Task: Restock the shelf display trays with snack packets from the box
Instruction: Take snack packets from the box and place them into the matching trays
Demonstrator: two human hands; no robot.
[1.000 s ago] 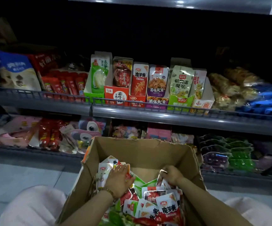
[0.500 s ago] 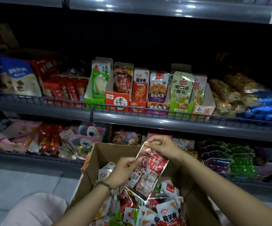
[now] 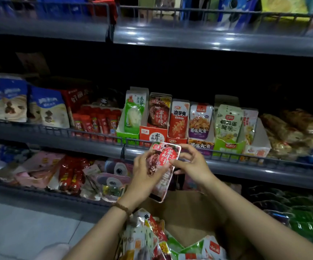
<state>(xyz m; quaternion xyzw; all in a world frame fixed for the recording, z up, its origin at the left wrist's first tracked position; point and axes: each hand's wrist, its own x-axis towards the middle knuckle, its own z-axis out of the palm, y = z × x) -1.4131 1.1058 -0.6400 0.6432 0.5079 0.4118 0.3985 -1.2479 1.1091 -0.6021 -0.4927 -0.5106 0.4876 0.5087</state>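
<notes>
Held packet: We find the red snack packet [image 3: 163, 160] held clear of the box, in front of the shelf edge and just below its matching tray. A further packet may lie behind its lower end; we cannot tell the count.
Left hand: The left hand [image 3: 144, 177] wraps the packet's left edge and lower half, thumb across the front.
Right hand: The right hand [image 3: 193, 166] pinches the packet's right edge between thumb and fingertips, the other fingers spread.
Target tray: The red tray [image 3: 153, 135] holds upright packets of the same print and looks well filled at the front.
Risk, insertion: We judge that forcing the packet in at the front could buckle it or push the standing packets over.
Risk, rail: The wire rail [image 3: 227, 153] stands between the hands and the tray. A low approach could catch the packet's bottom edge.
Risk, neighbours: The green tray [image 3: 127, 136] and the konjac tray [image 3: 176, 140] sit tight against either side. A sideways drift could misfile the packet.
Risk, grip: The film looks glossy. If several are held, a rear one could slip out.
Drop zone: The box [image 3: 189, 209] lies directly below, so a fall there costs little. A fall among the lower-shelf goods [image 3: 67, 171] would mix stock.
</notes>
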